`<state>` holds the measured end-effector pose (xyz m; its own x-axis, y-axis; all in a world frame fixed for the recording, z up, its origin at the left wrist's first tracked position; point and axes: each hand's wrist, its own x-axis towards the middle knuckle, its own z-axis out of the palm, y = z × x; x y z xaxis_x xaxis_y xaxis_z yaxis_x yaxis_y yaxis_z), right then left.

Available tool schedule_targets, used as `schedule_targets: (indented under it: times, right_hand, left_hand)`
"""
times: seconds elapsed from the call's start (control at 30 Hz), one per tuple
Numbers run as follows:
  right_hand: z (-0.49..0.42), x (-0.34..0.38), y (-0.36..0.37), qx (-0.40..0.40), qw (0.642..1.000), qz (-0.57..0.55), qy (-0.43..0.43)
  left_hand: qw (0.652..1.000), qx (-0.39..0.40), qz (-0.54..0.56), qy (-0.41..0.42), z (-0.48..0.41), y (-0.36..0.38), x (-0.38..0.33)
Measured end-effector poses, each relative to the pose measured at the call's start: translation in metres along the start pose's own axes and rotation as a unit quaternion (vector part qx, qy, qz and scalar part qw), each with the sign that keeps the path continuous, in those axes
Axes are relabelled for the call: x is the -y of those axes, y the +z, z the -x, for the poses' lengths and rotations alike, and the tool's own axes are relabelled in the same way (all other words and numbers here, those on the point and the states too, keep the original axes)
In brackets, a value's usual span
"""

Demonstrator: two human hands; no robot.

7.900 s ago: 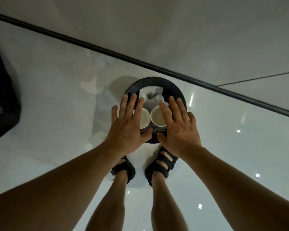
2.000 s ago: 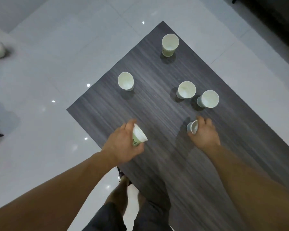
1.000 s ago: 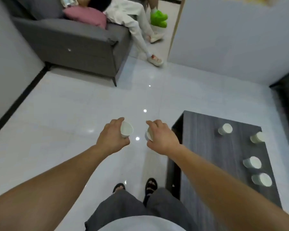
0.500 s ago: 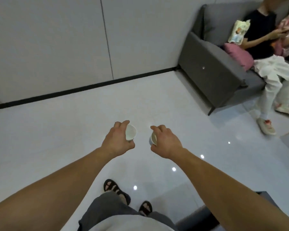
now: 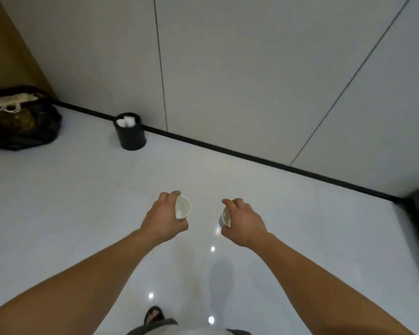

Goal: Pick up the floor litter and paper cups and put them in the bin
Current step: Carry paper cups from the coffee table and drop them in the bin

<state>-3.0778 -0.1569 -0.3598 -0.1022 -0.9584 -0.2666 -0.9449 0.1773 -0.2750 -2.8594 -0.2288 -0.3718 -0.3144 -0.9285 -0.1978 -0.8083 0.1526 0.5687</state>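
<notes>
1. Your left cup and right cup are white.
2. The bin ahead of you is black.
3. The bag is black.
4. The floor is white, the wall pale grey with thin dark lines.

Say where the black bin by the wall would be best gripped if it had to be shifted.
Grip the top rim from above, on the room side. The bin stands upright with an open mouth, and the wall is close behind it. Inside, paper cups crowd the left of the opening, so the barer right rim looks best.
</notes>
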Motion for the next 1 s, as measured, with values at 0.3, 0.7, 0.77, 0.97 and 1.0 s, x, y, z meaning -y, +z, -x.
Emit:
schedule_targets:
  times: [0.3, 0.7, 0.77, 0.97, 1.0]
  right_hand:
    - [-0.145, 0.148, 0.007, 0.036, 0.993, 0.009, -0.11]
    - [-0.391, 0.213, -0.043, 0.048, 0.972, 0.061, -0.22]
    - [-0.432, 0.225, -0.052, 0.053, 0.969, 0.068, -0.234]
    - [-0.535, 0.264, -0.06, 0.074, 0.966, 0.062, -0.24]
    - [-0.552, 0.273, -0.059, 0.073, 0.966, 0.059, -0.242]
  left_hand:
    - [0.994, -0.075, 0.0, -0.08, -0.084, -0.115, 0.12]
    - [0.975, -0.15, 0.034, -0.158, -0.263, -0.196, 0.159]
    - [0.971, -0.161, 0.044, -0.171, -0.293, -0.211, 0.165]
    - [0.963, -0.171, 0.049, -0.202, -0.371, -0.25, 0.204]
    - [0.963, -0.169, 0.047, -0.205, -0.385, -0.255, 0.214]
